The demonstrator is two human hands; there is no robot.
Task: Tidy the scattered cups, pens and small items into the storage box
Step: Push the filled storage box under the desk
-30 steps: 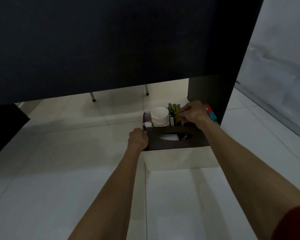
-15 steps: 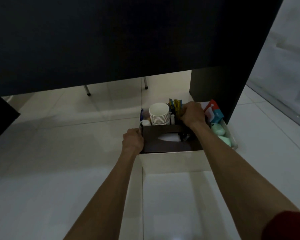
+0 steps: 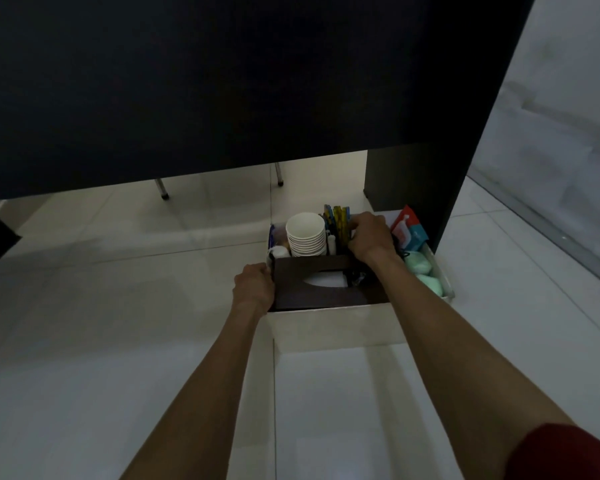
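Observation:
A white storage box [image 3: 329, 323] stands on the floor under a dark desk. Inside it are a stack of white paper cups [image 3: 305, 233], upright pens [image 3: 338, 220], a dark brown tissue box [image 3: 312, 282], a red and blue packet [image 3: 409, 230] and pale green items [image 3: 425, 275]. My left hand [image 3: 255, 285] grips the tissue box's left edge. My right hand [image 3: 369, 237] curls over its far right corner, beside the pens. What lies under the right hand is hidden.
The dark desk front [image 3: 222, 81] hangs over the box, and its side panel [image 3: 416, 181] stands just behind it on the right. Two chair legs [image 3: 161, 190] show beyond. A white flap [image 3: 340, 410] stretches from the box toward me over the pale tiled floor [image 3: 118, 306].
The right side of the storage box has come into sight, showing the red and blue packet and the green items. Both hands keep the same hold on the tissue box.

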